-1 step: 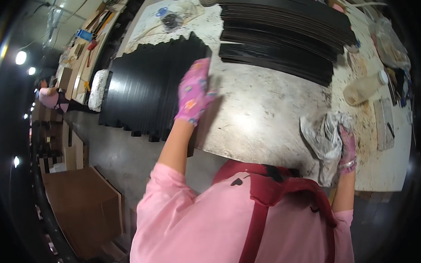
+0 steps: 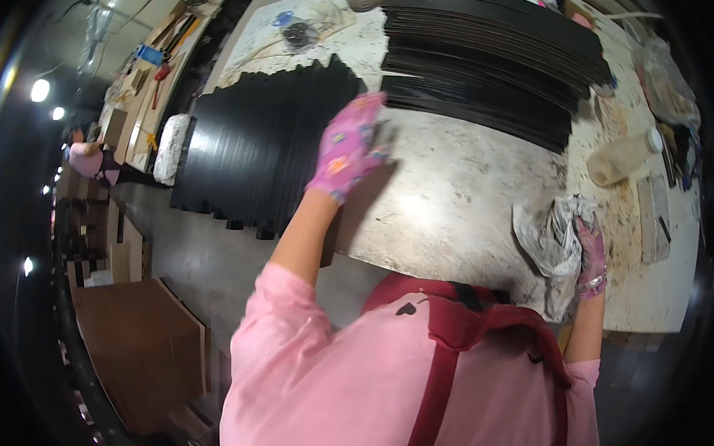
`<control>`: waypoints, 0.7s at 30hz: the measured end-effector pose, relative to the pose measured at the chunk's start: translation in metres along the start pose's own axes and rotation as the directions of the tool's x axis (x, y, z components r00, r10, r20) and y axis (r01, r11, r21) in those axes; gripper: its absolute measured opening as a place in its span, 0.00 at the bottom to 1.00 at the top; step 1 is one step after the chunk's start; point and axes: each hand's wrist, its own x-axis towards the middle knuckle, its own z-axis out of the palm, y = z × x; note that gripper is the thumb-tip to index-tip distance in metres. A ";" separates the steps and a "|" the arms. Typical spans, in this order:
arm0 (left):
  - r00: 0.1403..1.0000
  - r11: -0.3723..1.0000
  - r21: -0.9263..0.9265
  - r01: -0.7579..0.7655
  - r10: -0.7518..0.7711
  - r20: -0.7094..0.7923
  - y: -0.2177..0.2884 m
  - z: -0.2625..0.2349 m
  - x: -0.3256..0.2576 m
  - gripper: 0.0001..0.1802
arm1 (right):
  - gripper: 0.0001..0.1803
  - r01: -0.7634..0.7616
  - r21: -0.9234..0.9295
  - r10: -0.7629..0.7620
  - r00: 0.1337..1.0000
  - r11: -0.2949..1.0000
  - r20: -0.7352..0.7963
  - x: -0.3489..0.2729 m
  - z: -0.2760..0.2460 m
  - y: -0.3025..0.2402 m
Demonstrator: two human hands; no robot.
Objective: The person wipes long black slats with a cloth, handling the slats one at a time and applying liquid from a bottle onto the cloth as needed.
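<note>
While clutching a crumpled cloth point(image 2: 558, 251) at three o'clock in the curled fingers of the gloved right hand point(image 2: 593, 259), holds the gloved left hand point(image 2: 345, 151) out toward twelve o'clock; cannot tell the blurred fingers' spread or hold. Near it, at ten, has black strips point(image 2: 244, 144) lined side by side; farther, at one, has stacked dark strips point(image 2: 485, 61).

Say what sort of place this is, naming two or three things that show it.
Probably a workshop or small factory: black strips lie stacked on a smudged table, the gloved right hand holds a dirty rag, and a cluttered bench stands off to the left.
</note>
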 end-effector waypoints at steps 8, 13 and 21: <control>0.832 0.932 0.120 -0.342 0.241 0.500 -0.010 0.080 0.121 0.50 | 0.26 -0.091 0.277 0.054 0.989 0.956 0.137 0.046 0.032 -0.011; 0.777 0.956 -0.040 -0.289 0.259 0.573 0.001 0.111 0.158 0.41 | 0.24 -0.356 0.372 0.244 0.917 0.857 0.315 0.054 -0.014 -0.007; 0.830 0.983 -0.098 -0.153 0.181 0.527 0.000 0.105 0.145 0.38 | 0.23 -0.268 0.512 0.162 0.957 0.816 0.242 0.046 0.028 -0.031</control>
